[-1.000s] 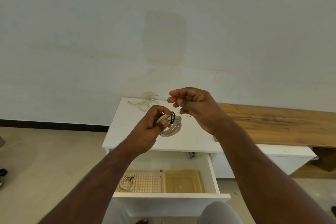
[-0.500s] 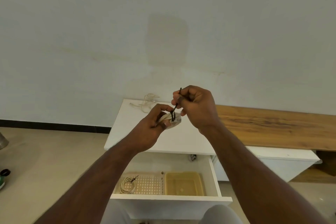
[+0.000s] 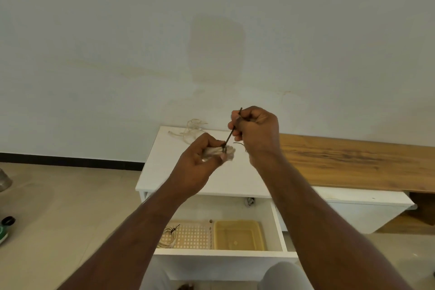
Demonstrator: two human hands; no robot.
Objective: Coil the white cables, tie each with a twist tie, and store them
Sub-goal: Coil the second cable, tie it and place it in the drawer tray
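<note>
Gripping is shared between both hands: the left hand [image 3: 200, 160] has thumb and fingers curled round a small coiled white cable [image 3: 229, 153], squeezing the loops flat, while the right hand [image 3: 255, 130] pinches the free end of a dark twist tie [image 3: 231, 132] between thumb and fingertips. Both hands are raised above the white cabinet top [image 3: 235, 179], the coil protruding from the right side of the left hand's grip. The tie's long axis runs diagonally, from its wrap on the coil at lower left up to the right hand at upper right, with its tip standing clear above the thumb. That line appears taut and straight. The right hand is the one on the tie; the left only anchors the bundle. Judged from this, the tie is wrapped but not yet secured, so the coming twist must turn about that diagonal axis, close to the coil. A second dark strand [image 3: 239, 143] shows just below the right hand; whether it is the tie's other end cannot be told. Below, the open drawer [image 3: 219, 252] holds a perforated tray [image 3: 195, 234] with one tied coil [image 3: 168, 236] in it, beside a yellow tray [image 3: 237, 234]. An uncoiled cable [image 3: 190, 128] lies at the back of the cabinet top.
</note>
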